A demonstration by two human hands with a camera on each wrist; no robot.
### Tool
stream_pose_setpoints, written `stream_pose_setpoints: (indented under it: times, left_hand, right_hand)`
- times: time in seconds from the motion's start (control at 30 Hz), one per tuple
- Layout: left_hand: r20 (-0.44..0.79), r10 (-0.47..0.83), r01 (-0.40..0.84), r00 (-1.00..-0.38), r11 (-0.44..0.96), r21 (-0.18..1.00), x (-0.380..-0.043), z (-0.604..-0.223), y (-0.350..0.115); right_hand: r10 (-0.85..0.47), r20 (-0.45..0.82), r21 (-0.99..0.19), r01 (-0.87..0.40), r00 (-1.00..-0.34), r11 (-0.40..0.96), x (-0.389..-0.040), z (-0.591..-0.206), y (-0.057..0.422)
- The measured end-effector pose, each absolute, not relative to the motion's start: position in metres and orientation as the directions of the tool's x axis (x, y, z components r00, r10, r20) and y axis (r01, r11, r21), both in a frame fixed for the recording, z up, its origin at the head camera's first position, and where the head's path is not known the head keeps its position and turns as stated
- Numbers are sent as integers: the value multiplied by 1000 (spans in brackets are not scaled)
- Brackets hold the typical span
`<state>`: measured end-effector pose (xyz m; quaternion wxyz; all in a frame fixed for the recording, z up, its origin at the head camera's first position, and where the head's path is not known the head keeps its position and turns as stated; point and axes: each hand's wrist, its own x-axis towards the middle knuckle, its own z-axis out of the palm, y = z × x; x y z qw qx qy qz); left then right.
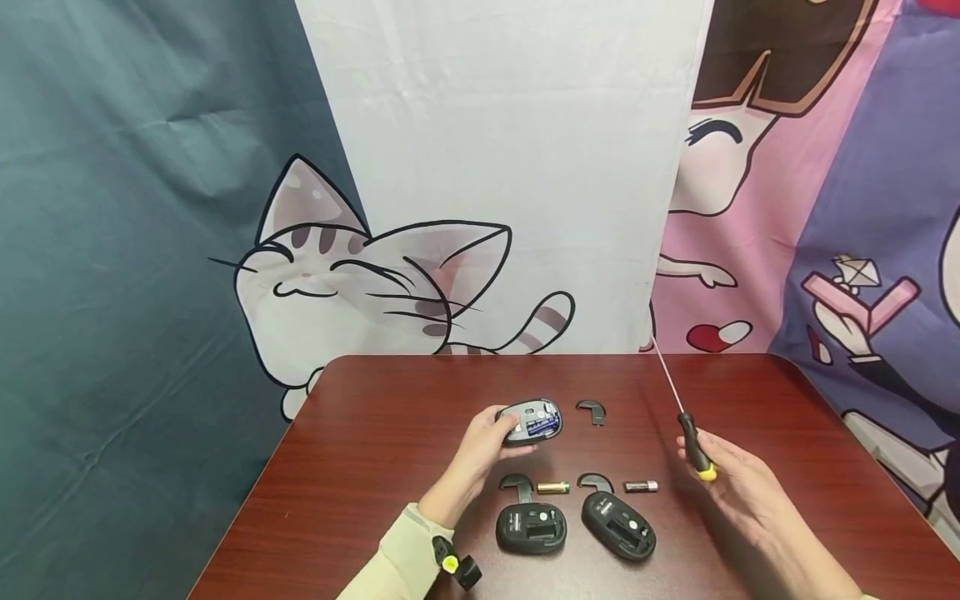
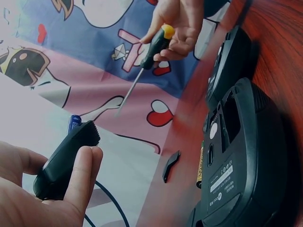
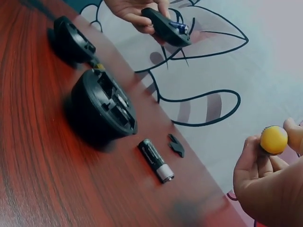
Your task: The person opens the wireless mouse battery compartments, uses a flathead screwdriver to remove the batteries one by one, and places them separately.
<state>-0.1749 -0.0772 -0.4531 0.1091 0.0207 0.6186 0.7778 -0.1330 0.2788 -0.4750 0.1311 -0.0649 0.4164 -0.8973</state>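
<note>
My left hand (image 1: 476, 450) holds a computer mouse (image 1: 529, 412) above the table, underside up, thumb on its near left side. Its battery bay is uncovered, and a blue battery (image 1: 542, 426) lies there; in the left wrist view one end of this battery (image 2: 74, 123) sticks up past the mouse's edge. To the right, my right hand (image 1: 742, 483) grips a screwdriver (image 1: 693, 447) by its black handle with a yellow end. The thin shaft points up and away, apart from the mouse. A loose battery cover (image 1: 595, 409) lies on the table beyond the held mouse, to its right.
Two black mice, one at left (image 1: 531, 533) and one at right (image 1: 618, 525), lie underside up with open bays. Behind each sits a cover, left (image 1: 517, 485) and right (image 1: 596, 482). A gold-green battery (image 1: 553, 487) and a black-silver battery (image 1: 641, 486) lie beside these covers on the table (image 1: 360, 467).
</note>
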Motion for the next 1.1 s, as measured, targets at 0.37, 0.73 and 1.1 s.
stream_pose_setpoints:
  times: [0.37,0.73,1.1]
  left_hand:
    - [-104,193,-146,-976,-217,965,-176,-453,-80]
    - [-97,201,-139,-975,-205,969,-174,-453,-82]
    - [-113,204,-152,-972,-185,971,-168,-447,-83]
  right_hand:
    - [-9,-64,-992,65,-998,-106,-136,-471,278]
    - [164,204,-623,1,-965,782,-142,-468,288]
    - [100,108,-592,17,-989,806,-148,-474,299]
